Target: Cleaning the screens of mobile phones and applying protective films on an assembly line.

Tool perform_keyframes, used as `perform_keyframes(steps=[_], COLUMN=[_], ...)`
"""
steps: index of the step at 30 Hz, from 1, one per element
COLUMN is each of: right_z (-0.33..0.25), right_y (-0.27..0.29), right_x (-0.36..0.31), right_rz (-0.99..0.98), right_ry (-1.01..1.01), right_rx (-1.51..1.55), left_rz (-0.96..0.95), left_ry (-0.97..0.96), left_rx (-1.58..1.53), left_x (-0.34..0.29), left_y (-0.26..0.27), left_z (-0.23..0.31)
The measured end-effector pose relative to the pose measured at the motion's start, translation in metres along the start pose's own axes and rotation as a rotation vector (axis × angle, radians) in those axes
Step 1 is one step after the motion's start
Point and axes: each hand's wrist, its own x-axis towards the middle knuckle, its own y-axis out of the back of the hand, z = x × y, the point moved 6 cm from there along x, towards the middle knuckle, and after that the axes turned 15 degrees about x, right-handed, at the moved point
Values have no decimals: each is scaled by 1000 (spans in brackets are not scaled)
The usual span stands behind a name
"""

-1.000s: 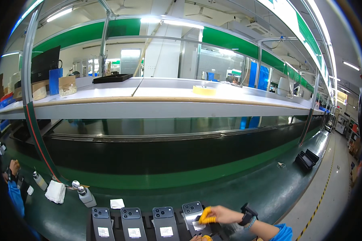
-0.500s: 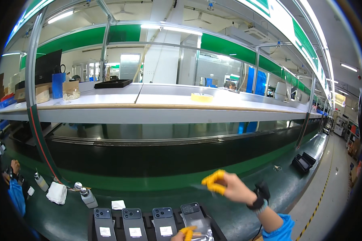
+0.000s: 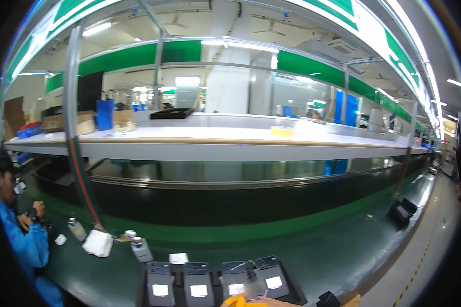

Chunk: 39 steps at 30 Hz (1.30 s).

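Note:
Several dark smartphones (image 3: 198, 279) lie face down in a black tray (image 3: 179, 294) at the lower edge, each with a camera block and a white label. Over the two on the right hangs a piece of clear plastic film (image 3: 252, 280), blurred. My left hand (image 3: 232, 302), with yellow finger covers, pinches it from below and is mostly cut off. Close beside it, my right hand (image 3: 274, 302) comes in from the right with its fingers drawn together at the film's lower end. A dark band (image 3: 328, 299) sits on my right wrist.
Left of the tray stand a pump bottle (image 3: 141, 249), a folded white cloth (image 3: 98, 243) and another bottle (image 3: 77, 229). A white paper piece (image 3: 178, 258) lies behind the phones. An open black case (image 3: 402, 210) is far right. A co-worker in blue (image 3: 23, 235) works at left.
My right hand has come down from above the bench to my left hand at the tray. The clear film now stands up between them. The whole view has shifted, showing more of the co-worker.

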Motion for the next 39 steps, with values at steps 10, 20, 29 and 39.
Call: perform_keyframes(steps=[10,20,29,39], right_z=[-18,1,28,48], right_y=[-42,-38,-45,-53], right_x=[51,74,85,93], right_rz=[91,190,152,115], right_ry=[-94,-157,-227,-256], right_rx=[881,590,534,425], left_rz=[327,475,513,616], left_ry=[-85,-148,-101,-101], left_rx=[225,417,523,1043], left_x=[-27,24,53,39], left_y=[98,315,348,324], left_z=[39,31,-18,21])
